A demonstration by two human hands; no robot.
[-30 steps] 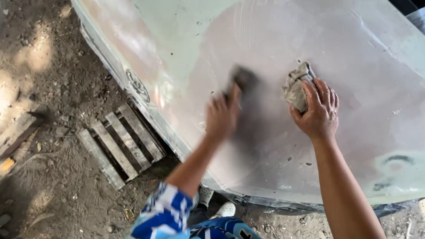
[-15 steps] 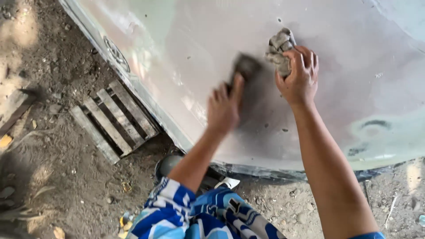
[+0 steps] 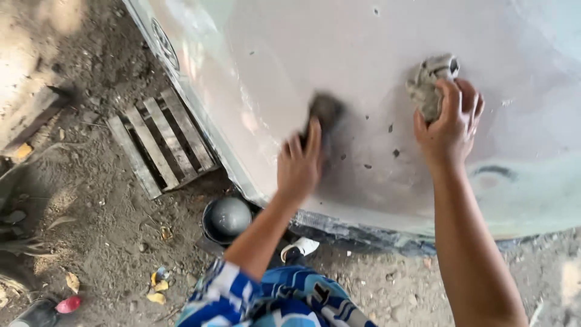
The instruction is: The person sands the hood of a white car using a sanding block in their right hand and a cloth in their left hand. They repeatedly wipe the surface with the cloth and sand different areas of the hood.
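A large pale, sanded vehicle panel (image 3: 363, 66) fills the upper part of the head view. My left hand (image 3: 299, 163) presses a dark sanding pad (image 3: 325, 111) flat against the panel; the pad looks blurred. To the right, my right hand (image 3: 451, 124) rests on the same panel and grips a crumpled grey rag (image 3: 427, 85). Small dark specks dot the surface between the two hands. My blue and white patterned clothing (image 3: 272, 300) shows at the bottom.
A small wooden slatted pallet (image 3: 160, 142) lies on the dirt ground at the left. A dark round bucket (image 3: 227, 219) stands under the panel's lower edge, beside a white shoe (image 3: 299, 247). Leaves and small litter lie at the bottom left.
The view has shifted, so the panel and pallet sit further right and lower. My left hand has slid the pad down and left along the panel. My right hand still holds the rag.
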